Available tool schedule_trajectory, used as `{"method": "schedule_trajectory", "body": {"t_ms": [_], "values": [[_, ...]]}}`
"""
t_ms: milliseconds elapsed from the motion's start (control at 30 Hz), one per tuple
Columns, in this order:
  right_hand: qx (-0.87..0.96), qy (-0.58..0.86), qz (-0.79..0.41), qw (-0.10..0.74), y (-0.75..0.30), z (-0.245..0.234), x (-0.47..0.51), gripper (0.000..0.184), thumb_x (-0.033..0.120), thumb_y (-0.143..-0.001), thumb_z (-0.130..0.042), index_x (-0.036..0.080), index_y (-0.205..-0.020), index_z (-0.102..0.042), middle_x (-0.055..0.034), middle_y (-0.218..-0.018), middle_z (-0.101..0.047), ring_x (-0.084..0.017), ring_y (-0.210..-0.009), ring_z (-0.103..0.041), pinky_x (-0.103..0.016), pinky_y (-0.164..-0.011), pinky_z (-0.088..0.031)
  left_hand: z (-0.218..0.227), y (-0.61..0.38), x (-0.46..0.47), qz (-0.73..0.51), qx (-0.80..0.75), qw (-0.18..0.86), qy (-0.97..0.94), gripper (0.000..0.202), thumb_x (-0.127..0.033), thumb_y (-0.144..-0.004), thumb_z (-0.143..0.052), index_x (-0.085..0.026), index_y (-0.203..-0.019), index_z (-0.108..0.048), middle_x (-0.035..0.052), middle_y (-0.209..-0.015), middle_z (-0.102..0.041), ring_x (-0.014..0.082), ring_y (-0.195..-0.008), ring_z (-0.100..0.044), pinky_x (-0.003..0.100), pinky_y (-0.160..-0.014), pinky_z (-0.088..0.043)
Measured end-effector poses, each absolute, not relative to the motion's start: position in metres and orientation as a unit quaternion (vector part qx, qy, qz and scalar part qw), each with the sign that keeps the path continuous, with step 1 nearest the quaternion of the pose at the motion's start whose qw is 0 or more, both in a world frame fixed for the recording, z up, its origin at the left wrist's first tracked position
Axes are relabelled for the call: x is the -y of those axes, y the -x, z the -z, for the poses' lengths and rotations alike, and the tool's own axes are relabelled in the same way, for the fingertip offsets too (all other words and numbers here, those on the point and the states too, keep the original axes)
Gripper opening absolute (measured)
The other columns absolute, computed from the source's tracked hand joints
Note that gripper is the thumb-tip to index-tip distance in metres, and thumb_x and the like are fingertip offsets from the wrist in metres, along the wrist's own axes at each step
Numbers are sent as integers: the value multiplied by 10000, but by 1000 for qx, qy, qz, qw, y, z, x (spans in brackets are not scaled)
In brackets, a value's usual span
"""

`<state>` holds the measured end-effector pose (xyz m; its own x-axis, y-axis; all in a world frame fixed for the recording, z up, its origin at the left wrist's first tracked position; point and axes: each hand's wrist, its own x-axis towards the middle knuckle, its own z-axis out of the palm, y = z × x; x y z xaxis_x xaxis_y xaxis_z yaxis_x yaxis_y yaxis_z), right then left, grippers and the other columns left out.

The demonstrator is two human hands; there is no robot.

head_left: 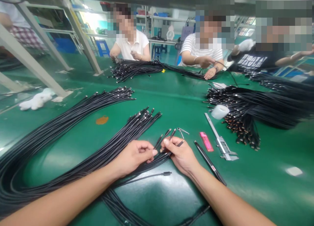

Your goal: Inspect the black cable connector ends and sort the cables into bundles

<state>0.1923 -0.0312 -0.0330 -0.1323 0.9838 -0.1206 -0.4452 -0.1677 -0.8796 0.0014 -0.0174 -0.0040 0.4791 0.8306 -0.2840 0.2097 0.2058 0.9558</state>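
Note:
In the head view, my left hand [139,155] is closed in a pinch at the ends of several black cables, one of which seems to come out of its fingertips. My right hand [180,154] is closed around a few black cables [159,159], their plug ends sticking up past the thumb and fingers. Exactly which cable each fingertip grips is partly hidden. A loose cable with a black plug [167,173] lies just below my hands. Left of them a thick bundle of black cables [115,144] curves across the green table [157,199].
Right of my hands lie a black pen [210,163], a pink strip-like object [206,141], a caliper [222,141] and a white roll [220,112]. Large cable bundles [265,101] lie beyond. Several co-workers sit across the table. A metal frame leg [31,49] stands at left.

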Motion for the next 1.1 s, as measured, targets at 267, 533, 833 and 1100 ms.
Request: {"method": "schedule_trajectory", "body": {"t_ms": [267,533,833,1100], "values": [[355,339,-679,545,-194,35,31,263,383,-722,-866,161,-789,-743,-6,-717,-685,-124,-670,-598,-255,-686,-443,4,0,18,-225,-455,608,-611,320,-438,-775,-763,-125,-760,-705,-2,-644,-624,107,-597,-506,226,-570,-362],[350,360,-669,548,-193,34,30,276,395,-728,-861,162,-698,-716,-10,-677,-689,-130,-665,-589,-267,-704,-437,6,-2,17,-280,-443,620,-584,333,-444,-848,-691,-119,-782,-687,21,-692,-667,119,-644,-555,248,-662,-446],[355,363,-675,535,-194,36,30,273,385,-749,-846,162,-718,-693,-6,-700,-678,-128,-668,-577,-269,-702,-423,6,-3,17,-288,-446,624,-573,362,-477,-863,-650,-120,-801,-647,23,-710,-651,130,-655,-577,270,-671,-486],[374,349,-674,534,-194,36,32,264,302,-675,-897,187,-843,-728,15,-780,-665,-123,-736,-573,-262,-729,-435,7,-2,19,-270,-451,588,-615,329,-440,-818,-708,-131,-744,-622,13,-665,-627,120,-619,-534,255,-615,-424]]}}
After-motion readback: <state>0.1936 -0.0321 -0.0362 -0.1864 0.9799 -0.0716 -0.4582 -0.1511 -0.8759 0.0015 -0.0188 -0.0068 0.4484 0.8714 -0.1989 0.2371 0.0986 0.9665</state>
